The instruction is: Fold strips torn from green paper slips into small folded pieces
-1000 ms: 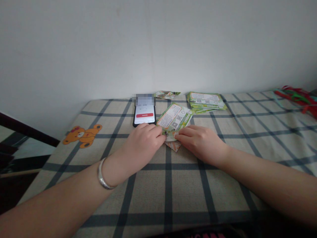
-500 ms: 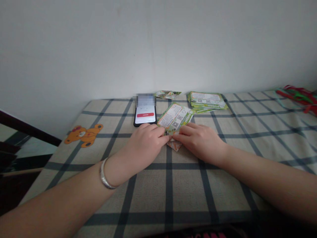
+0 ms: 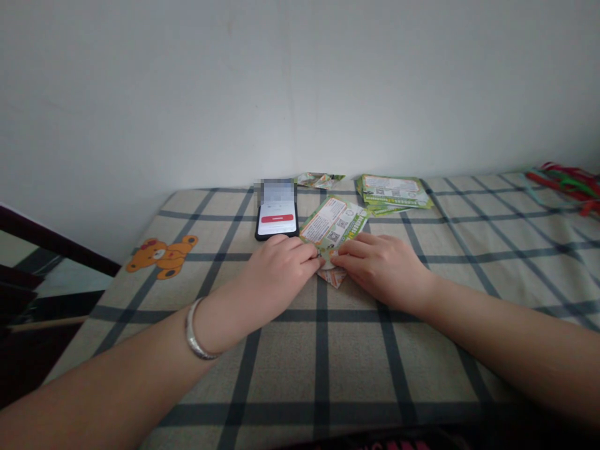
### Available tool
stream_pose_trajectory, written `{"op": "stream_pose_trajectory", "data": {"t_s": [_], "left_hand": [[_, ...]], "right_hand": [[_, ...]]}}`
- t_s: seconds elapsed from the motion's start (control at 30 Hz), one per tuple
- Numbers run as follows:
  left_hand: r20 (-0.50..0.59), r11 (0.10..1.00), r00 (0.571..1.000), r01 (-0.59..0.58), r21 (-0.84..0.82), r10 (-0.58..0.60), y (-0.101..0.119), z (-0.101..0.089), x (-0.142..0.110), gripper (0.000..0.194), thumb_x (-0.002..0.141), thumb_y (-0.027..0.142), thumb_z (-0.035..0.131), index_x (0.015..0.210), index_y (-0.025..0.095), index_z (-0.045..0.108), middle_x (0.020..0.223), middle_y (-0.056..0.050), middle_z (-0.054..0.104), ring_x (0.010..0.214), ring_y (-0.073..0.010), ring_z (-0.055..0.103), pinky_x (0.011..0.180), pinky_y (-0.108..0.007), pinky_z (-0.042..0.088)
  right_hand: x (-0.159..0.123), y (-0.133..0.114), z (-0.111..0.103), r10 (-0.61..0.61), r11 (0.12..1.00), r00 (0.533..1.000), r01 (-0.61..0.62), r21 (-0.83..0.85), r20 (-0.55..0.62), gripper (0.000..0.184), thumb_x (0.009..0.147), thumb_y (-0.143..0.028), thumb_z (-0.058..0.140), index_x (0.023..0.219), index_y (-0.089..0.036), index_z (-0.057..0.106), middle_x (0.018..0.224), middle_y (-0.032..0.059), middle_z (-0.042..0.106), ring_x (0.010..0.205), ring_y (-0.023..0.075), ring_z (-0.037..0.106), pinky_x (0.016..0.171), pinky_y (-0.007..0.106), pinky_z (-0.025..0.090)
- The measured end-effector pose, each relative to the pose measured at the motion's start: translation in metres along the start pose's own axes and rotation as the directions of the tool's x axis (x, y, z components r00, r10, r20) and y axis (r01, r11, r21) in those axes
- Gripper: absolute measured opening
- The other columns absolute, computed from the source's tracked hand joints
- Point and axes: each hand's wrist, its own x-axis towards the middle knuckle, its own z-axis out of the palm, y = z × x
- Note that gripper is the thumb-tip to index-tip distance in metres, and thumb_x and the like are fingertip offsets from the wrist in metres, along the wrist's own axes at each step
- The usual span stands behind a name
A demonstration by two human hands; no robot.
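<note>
A green and white printed leaflet lies at a slant on the checked cloth, its near corner between my two hands. My left hand is closed on the leaflet's near left edge, fingers bent and pressed together. On the near right edge, my right hand grips the same leaflet. A small orange and white patterned flap of paper shows below the fingertips; whether it is part of the leaflet is unclear. Just beyond my left fingers rests a phone with a lit screen.
Against the wall lies a folded piece of printed paper. A stack of similar leaflets is to its right. Red and green ribbon-like strips lie at the far right. An orange bear picture is on the cloth's left side.
My fingertips have drawn slightly apart, and more of the leaflet's near corner shows between them. The whole view has shifted a little; the phone and stack keep their places on the cloth.
</note>
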Motion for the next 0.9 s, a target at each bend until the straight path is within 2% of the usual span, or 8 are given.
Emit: {"op": "stream_pose_trajectory", "data": {"t_s": [0.47,0.67,0.9], "left_hand": [[0.015,0.998,1.000,-0.018,0.056,0.017,-0.003,-0.004,-0.006,0.010,0.087,0.018,0.061,0.094,0.018,0.069,0.084,-0.003,0.065,0.080,-0.0224,0.057,0.069,-0.035,0.044],[0.059,0.998,0.998,0.009,0.055,-0.012,-0.003,-0.008,-0.007,0.014,0.088,0.016,0.059,0.096,0.018,0.070,0.089,-0.005,0.067,0.084,-0.0227,0.058,0.071,-0.036,0.046],[0.173,0.999,0.984,0.030,0.015,-0.032,-0.005,-0.018,-0.005,0.017,0.090,0.015,0.055,0.093,0.018,0.071,0.087,-0.005,0.067,0.085,-0.0218,0.059,0.074,-0.037,0.047]], "right_hand": [[-0.004,0.006,-0.006,0.028,0.999,0.999,-0.029,0.019,0.039,0.020,0.090,-0.020,0.055,0.104,-0.023,0.069,0.093,0.0014,0.069,0.081,0.0185,0.059,0.059,0.031,0.034],[-0.006,0.011,-0.009,0.048,0.998,0.997,-0.051,0.038,0.055,0.021,0.091,-0.020,0.053,0.101,-0.024,0.071,0.091,0.0020,0.069,0.079,0.0177,0.059,0.062,0.030,0.036],[-0.012,0.015,-0.012,0.055,0.997,0.995,-0.059,0.053,0.085,0.019,0.090,-0.020,0.053,0.096,-0.022,0.071,0.090,0.0021,0.068,0.081,0.0177,0.058,0.065,0.030,0.036]]}}
